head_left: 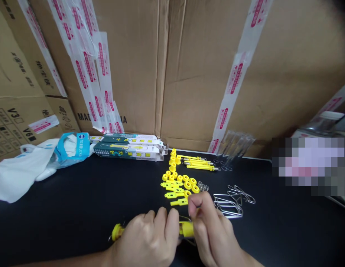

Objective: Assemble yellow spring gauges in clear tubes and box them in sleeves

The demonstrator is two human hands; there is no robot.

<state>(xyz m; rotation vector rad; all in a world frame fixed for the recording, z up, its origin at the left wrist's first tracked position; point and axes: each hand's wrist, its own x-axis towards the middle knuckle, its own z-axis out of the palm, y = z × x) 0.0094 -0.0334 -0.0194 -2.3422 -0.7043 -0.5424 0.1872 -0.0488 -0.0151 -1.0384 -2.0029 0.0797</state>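
Observation:
My left hand [152, 233] is wrapped round the tube of a spring scale [186, 229] held level near the table's front edge. A yellow end cap [116, 232] with a small wire loop sticks out at its left end. At the other end, my right hand [210, 230] is closed with curled fingers on the yellow collar. My fingers hide most of the tube. Just beyond the hands lie flat yellow pieces [173, 194], yellow rings [192, 181], small springs [202, 186] and bent metal wire hooks [229, 205].
Farther back lie yellow rods with springs [201, 167], yellow caps [172, 163] and clear tubes [235, 146]. Printed boxes [127, 150] stand against a taped cardboard wall [197, 74]. At left are a blue tissue pack [74, 146] and white cloth [19, 178].

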